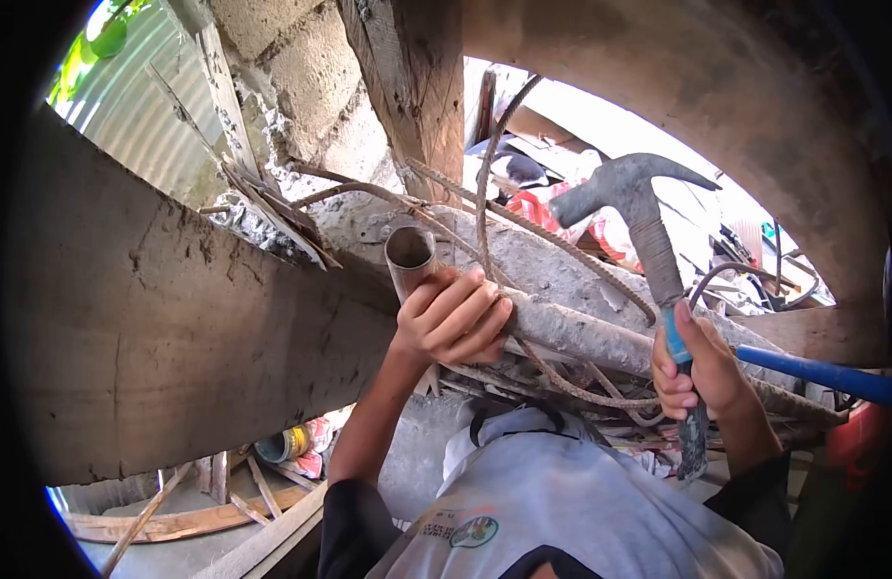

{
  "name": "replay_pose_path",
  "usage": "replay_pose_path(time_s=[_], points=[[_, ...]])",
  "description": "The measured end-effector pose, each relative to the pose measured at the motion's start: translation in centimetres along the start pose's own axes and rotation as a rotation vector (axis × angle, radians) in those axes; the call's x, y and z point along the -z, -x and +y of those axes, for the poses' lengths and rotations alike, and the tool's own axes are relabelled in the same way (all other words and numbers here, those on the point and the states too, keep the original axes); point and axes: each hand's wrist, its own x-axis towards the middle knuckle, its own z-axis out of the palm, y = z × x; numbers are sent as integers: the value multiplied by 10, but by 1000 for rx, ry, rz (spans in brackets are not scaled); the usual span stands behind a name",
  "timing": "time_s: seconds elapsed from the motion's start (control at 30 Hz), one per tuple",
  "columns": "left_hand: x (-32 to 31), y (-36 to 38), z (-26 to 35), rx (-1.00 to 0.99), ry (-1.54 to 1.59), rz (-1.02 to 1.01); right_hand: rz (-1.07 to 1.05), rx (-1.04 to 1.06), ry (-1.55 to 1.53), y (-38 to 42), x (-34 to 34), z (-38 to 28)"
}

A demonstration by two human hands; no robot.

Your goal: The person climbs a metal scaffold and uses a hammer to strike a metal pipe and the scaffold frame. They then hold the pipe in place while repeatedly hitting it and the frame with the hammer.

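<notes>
Hammer (648, 227) in right fingers (672, 383), pipe (405, 279) in left fingers (462, 314) — likely rebar (482, 183) between

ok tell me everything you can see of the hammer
The claw hammer has a dull grey, metal-looking head, its striking face to the left and curved claw to the right. Below runs a ridged neck, then a light blue band and a dark, scuffed grip. It is held head up, leaning slightly, with the right hand wrapped around the band and upper grip.

Bent rebar (482, 193) across the gap between pipe (405, 278) and hammer (648, 227).
</notes>
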Motion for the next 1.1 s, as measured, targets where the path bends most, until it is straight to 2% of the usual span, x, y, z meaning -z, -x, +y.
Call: replay_pose_path(time_s=[0.23,0.4,0.5,0.57,0.63,0.7,0.77,0.83,0.87,0.9,0.93,0.97,1.03,1.07,1.1], points=[[-4,9,3,7,15,89,-78,-103,216,-3,-13,9],[1,23,5,109,-34,208,-76,-191,326,-13,-21,3],[2,23,5,172,-46,227,-78,-160,270,-9,-22,-2],[2,20,4,96,-94,188,-79,-167,229,-10,-21,-1],[-1,22,2,78,-118,198,-91,-177,317,-13,-18,6],[-5,22,1,117,-129,349,-109,-214,262,-8,-22,-1],[-7,22,-3,99,-152,347,-52,-176,245,-5,-21,-6],[-11,23,-7,162,-163,507,-50,-113,241,-5,-16,-6],[-12,23,-8,247,-131,529,-48,-45,108,-4,-14,-9],[-15,20,-10,248,-139,523,-49,24,-28,-3,-12,-10],[-18,15,-10,375,3,639,-37,73,-42,-3,-9,-10],[-19,13,-11,502,149,756,-43,69,-44,-5,-8,-7],[-16,19,-14,553,205,771,-87,-22,-69,-8,-7,1],[-15,19,-15,641,308,852,-118,-123,46,-8,-13,5],[-14,17,-15,726,417,929,-117,-124,51,-8,-20,8]])
